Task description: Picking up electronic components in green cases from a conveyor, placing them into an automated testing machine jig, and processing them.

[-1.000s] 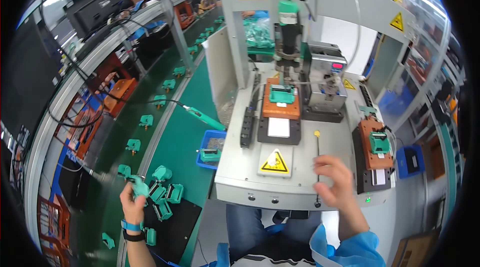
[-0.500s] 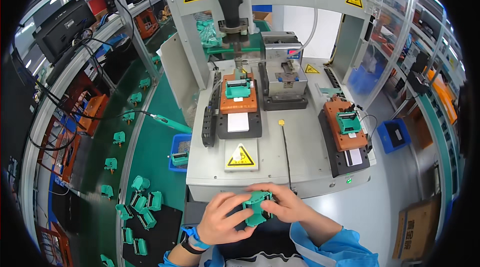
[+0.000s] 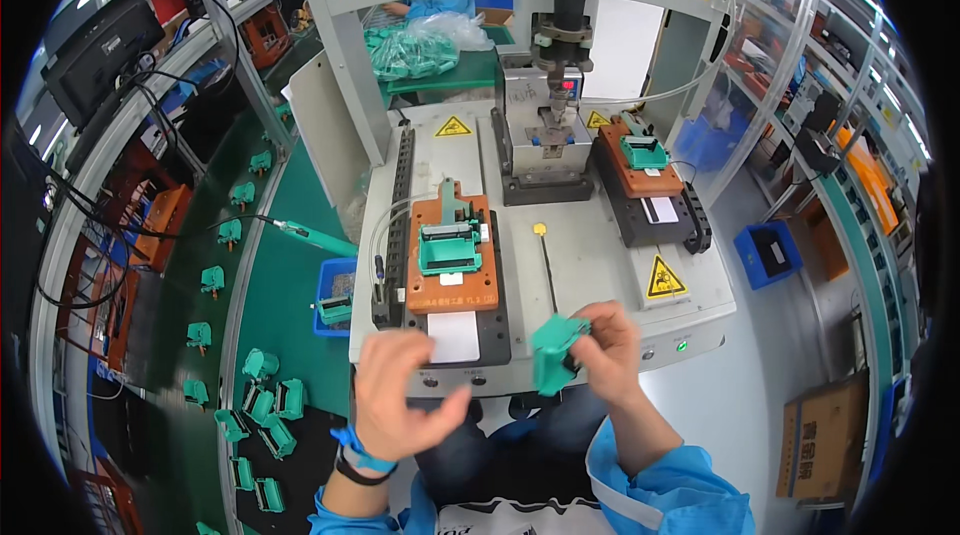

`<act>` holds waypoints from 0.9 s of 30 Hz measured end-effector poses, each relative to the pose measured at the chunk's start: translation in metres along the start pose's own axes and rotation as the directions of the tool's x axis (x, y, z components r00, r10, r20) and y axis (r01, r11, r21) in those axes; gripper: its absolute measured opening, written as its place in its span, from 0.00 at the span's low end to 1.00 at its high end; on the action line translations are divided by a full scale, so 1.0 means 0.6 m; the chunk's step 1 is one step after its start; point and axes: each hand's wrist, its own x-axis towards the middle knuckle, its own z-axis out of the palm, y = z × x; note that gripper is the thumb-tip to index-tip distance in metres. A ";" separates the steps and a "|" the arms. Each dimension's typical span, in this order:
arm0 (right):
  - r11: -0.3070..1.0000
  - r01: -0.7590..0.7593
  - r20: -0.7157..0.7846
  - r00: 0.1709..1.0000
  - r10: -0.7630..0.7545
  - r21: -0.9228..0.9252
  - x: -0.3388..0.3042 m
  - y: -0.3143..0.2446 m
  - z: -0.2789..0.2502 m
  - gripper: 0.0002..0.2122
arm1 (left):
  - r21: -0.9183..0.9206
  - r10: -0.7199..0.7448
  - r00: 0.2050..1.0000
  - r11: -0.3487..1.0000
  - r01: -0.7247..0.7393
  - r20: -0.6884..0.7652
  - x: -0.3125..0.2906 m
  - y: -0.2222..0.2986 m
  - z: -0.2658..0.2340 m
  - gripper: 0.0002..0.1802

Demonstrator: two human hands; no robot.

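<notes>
Head view, looking down on a grey machine table (image 3: 600,265) with warning triangles on it.

Right hand (image 3: 605,340) clamped on a green plastic part (image 3: 553,350), held just above the near edge of the table, right of centre; fingers wrapped round its right side, thumb across the top. Left hand (image 3: 400,395) empty, fingers spread and loosely curled, hovering apart from the part at the near left, over the white card (image 3: 453,337) at the near end of the left fixture. Blue wristband on the left wrist, blue sleeve on the right.

Left fixture (image 3: 452,265): an orange plate on a black base, already carrying a green part seated in its middle. Right fixture (image 3: 645,170), farther off, likewise loaded with a green part. Between them, at the far middle, the screwdriver head (image 3: 560,35) hanging over a metal block. Thin black rod (image 3: 546,265) with a yellow knob lying on the table between the fixtures.

On the green mat (image 3: 290,265) to the left: a scatter of more green parts, a blue tray (image 3: 335,295) of small pieces, a green-handled tool.

To do well, as a judgement: keep the grip on the part's outer walls, turn it so its open face matches the seated ones, bring the free hand in to steady it, keep fingers clear of the driver head and of the rod.
</notes>
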 end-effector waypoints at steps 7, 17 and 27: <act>0.991 -0.005 -0.093 0.996 -0.007 -0.133 0.009 -0.020 -0.042 0.12 | 0.152 -0.286 0.957 0.945 0.290 -0.051 0.067 -0.082 0.044 0.13; 0.978 0.127 0.005 0.992 -0.128 -0.167 0.096 -0.042 0.032 0.12 | -0.214 -0.498 0.863 0.836 0.504 0.086 0.087 -0.100 -0.003 0.11; 0.471 0.606 0.682 0.732 -0.015 -0.640 0.299 -0.010 0.149 0.10 | -0.439 -0.729 0.527 0.684 0.583 -0.437 -0.188 -0.119 -0.282 0.09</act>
